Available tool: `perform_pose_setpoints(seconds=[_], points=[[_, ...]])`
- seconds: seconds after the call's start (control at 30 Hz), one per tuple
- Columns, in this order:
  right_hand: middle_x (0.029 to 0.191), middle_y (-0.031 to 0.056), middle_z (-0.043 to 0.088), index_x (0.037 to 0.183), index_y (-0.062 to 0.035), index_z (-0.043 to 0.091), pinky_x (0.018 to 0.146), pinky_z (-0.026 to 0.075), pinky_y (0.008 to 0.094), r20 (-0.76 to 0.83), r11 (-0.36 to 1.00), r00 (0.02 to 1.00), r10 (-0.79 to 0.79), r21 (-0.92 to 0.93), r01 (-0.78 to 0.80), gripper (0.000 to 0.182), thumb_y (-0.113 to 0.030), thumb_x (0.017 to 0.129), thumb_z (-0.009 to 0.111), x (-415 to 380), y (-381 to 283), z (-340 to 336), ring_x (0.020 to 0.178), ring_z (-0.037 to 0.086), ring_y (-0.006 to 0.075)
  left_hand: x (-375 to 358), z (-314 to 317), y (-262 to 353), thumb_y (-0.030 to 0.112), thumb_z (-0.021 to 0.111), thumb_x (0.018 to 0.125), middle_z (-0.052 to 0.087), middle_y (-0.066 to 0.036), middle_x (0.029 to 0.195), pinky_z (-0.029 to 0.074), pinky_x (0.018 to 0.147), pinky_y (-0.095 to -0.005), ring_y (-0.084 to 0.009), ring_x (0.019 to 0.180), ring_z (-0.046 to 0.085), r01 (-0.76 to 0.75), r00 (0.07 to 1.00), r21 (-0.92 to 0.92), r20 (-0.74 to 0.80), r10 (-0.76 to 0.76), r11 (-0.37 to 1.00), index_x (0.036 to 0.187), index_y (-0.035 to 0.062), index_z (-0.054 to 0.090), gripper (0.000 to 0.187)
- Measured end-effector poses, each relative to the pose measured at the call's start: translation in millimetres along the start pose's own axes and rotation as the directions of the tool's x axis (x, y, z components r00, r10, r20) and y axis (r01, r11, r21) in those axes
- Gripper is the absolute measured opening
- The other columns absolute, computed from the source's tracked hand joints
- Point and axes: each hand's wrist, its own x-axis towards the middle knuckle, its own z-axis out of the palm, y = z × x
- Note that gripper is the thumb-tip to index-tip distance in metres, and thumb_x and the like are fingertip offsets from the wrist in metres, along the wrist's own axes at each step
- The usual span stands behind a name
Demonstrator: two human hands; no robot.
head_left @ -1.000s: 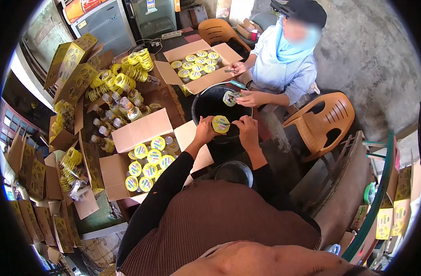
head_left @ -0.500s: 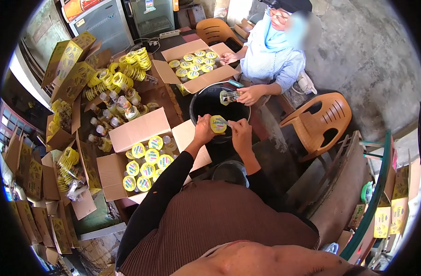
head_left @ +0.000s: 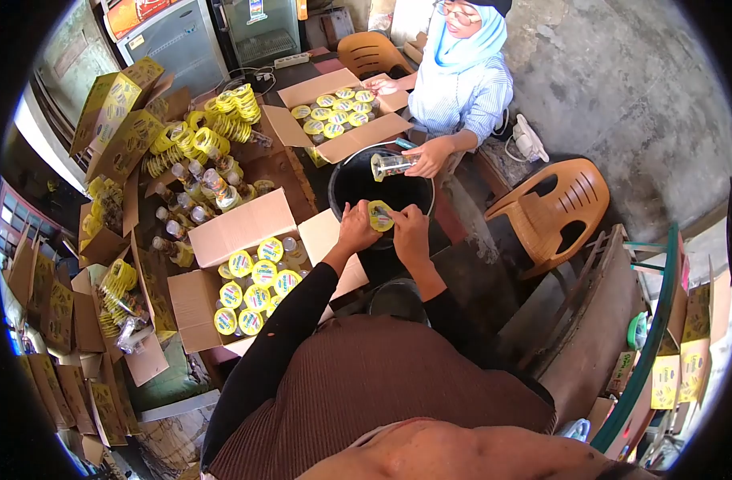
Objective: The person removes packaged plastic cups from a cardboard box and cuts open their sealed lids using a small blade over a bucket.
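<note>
Left hand [head_left: 355, 226] grips the cup [head_left: 379, 216] over the bucket [head_left: 346, 180]; right hand [head_left: 410, 226] pinches its lid edge (peeling step, apparently). Next move calls for a steady pull.

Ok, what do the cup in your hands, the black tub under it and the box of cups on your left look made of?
The cup, held between left hand and right hand, looks plastic with a glossy yellow printed lid, probably film. The black tub looks like smooth moulded plastic. The box is plain brown cardboard, matte, with folded flaps.
</note>
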Motion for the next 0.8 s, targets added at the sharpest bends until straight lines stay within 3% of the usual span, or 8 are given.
perform_pose_setpoints(seconds=[0.2,0.53,0.67,0.73,0.8], points=[[0.09,0.0047,0.053,0.099,-0.01,0.074,0.079,0.041,0.0398,0.025,0.998,0.998,-0.054,-0.022,0.055,0.018,-0.007,0.084,0.064,-5,1,13,0.091,0.056,0.0239,-2,-1,-2,0.024,0.081,0.071,0.061,-0.018,0.113,0.027,0.114,-0.0629,-0.0385,0.116,0.058,-0.007,0.999,0.001,0.042,0.007,1.0,0.118,0.0036,0.043,0.064],[0.089,0.0029,0.053,0.095,-0.0121,0.076,0.082,0.039,0.0387,0.08,0.998,0.996,-0.027,-0.061,0.032,0.018,-0.009,0.085,0.062,-9,10,-2,0.092,0.056,0.0225,-1,-1,-3,0.026,0.085,0.071,0.062,-0.017,0.112,0.029,0.114,-0.061,-0.0384,0.116,0.058,-0.036,0.999,0.031,-0.017,0.037,0.999,0.119,0.0041,0.043,0.068],[0.09,0.0033,0.054,0.097,-0.0117,0.076,0.08,0.04,0.0392,0.073,0.997,0.997,0.025,-0.08,-0.019,0.018,-0.007,0.084,0.063,-9,17,-23,0.091,0.057,0.0233,-2,0,-4,0.023,0.084,0.071,0.06,-0.015,0.112,0.029,0.113,-0.0626,-0.0372,0.116,0.058,-0.012,1.0,-0.014,0.003,0.012,1.0,0.117,0.0046,0.045,0.063],[0.09,0.005,0.054,0.098,-0.0113,0.076,0.078,0.041,0.0395,-0.026,0.997,0.997,0.076,-0.007,-0.076,0.02,-0.003,0.083,0.066,-12,22,-35,0.089,0.057,0.0251,0,-4,0,0.025,0.084,0.071,0.06,-0.015,0.112,0.029,0.113,-0.0636,-0.0369,0.115,0.058,-0.018,1.0,-0.016,-0.018,0.018,1.0,0.117,0.0047,0.045,0.064],[0.09,0.0057,0.055,0.099,-0.0111,0.076,0.076,0.04,0.0398,-0.079,0.994,0.991,0.112,0.01,-0.112,0.021,-0.001,0.083,0.066,-17,27,-48,0.088,0.057,0.026,2,-7,2,0.022,0.085,0.07,0.063,-0.016,0.11,0.039,0.108,-0.0577,-0.0393,0.111,0.061,0.04,0.998,-0.058,-0.054,-0.043,0.998,0.117,0.0046,0.045,0.064]])
